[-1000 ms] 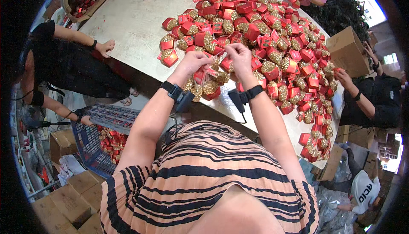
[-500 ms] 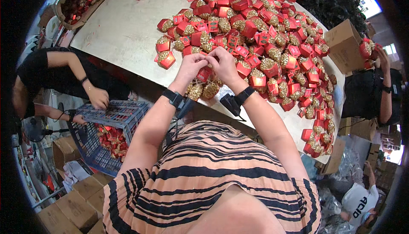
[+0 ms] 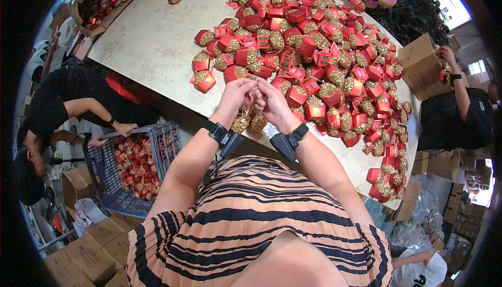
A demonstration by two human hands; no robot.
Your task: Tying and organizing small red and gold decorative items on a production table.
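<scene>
Above the near edge of the table, my left hand [image 3: 235, 100] and my right hand [image 3: 276, 108] are close together with fingers pinched. A thin pale strand [image 3: 256, 82] shows between the fingertips; its full shape is hidden. Just below my hands are gold, ribbed ornaments [image 3: 241, 124], partly covered by my fingers, and I cannot tell whether they hang or rest on the edge. Beyond my hands spreads a large heap of red boxy ornaments with gold ribbed parts [image 3: 306, 46], some bearing red tags. A dark device is strapped to each of my wrists.
The pale tabletop [image 3: 141, 36] shows bare at the left. A brown box [image 3: 99, 23] of similar ornaments stands at the far left. Below, a co-worker's hands touch a blue-grey plastic crate [image 3: 125, 203] of ornaments. Another person at the right works beside a cardboard box [image 3: 423, 67].
My fingers have shifted slightly down and stay pinched together; the pale strand now shows between them. The crate at the left is tipped differently, showing more ornaments. The person at right has reached toward the cardboard box.
</scene>
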